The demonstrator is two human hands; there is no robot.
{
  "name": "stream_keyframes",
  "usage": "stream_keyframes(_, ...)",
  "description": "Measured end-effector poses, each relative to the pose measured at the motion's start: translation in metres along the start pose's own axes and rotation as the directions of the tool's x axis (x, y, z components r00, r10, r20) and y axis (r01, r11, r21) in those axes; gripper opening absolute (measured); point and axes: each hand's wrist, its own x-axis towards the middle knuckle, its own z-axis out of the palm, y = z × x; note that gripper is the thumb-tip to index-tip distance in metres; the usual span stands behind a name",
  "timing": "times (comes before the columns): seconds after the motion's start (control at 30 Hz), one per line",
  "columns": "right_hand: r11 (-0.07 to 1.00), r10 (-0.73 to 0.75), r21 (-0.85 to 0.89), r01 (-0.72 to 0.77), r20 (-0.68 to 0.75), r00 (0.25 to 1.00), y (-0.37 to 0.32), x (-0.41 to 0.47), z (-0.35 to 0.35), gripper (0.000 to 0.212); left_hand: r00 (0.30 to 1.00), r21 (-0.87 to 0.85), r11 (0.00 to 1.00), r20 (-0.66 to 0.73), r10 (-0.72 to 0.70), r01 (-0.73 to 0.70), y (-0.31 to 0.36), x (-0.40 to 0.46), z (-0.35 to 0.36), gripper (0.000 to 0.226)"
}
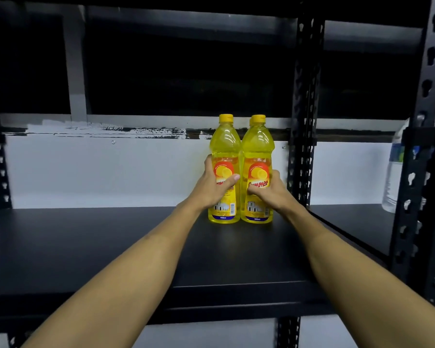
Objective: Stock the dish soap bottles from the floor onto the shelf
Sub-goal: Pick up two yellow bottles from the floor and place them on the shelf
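Observation:
Two yellow dish soap bottles with yellow caps stand upright side by side at the back right of the black shelf [111, 247]. My left hand [212, 185] is wrapped around the left bottle [224, 149] at label height. My right hand [269, 189] grips the right bottle [258, 146] the same way. Both bottles rest with their bases on the shelf and touch each other. Behind the right bottle a third yellow cap [251, 121] peeks out; the bottle under it is hidden.
A black perforated upright [303, 121] stands just right of the bottles. A second upright [419, 146] is at the far right, with a clear plastic water bottle [393, 177] on the neighbouring shelf. A white wall panel [98, 169] backs the shelf.

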Motion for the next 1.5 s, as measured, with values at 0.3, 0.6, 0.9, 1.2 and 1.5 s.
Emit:
stream_keyframes(0.3, 0.952, 0.075, -0.295, -0.078, -0.022, 0.997, 0.002, -0.055, 0.01, 0.094, 0.998, 0.253, 0.965, -0.018, -0.061, 0.064, 0.018, -0.066, -0.009, 0.057)
stream_keyframes(0.6, 0.689, 0.143, -0.719, 0.089, 0.256, 0.956, -0.063, -0.208, 0.01, 0.048, 0.93, 0.682, 0.728, 0.221, -0.294, 0.068, 0.063, -0.198, -0.045, 0.059)
stream_keyframes(0.9, 0.66, -0.03, -0.732, 0.168, 0.197, 0.98, -0.06, -0.346, 0.037, 0.069, 0.969, 0.685, 0.728, 0.199, -0.145, -0.032, 0.081, -0.349, -0.071, 0.068)
stream_keyframes(1.2, 0.718, 0.112, -0.677, 0.163, 0.343, 0.933, 0.0, -0.498, 0.114, 0.062, 0.9, 0.621, 0.757, 0.186, -0.394, 0.203, 0.016, -0.52, -0.07, 0.068)
stream_keyframes(1.5, 0.724, 0.398, -0.682, 0.104, 0.536, 0.745, 0.1, -0.638, 0.205, 0.066, 0.706, 0.594, 0.676, 0.238, -0.666, 0.437, -0.09, -0.697, -0.019, 0.067)
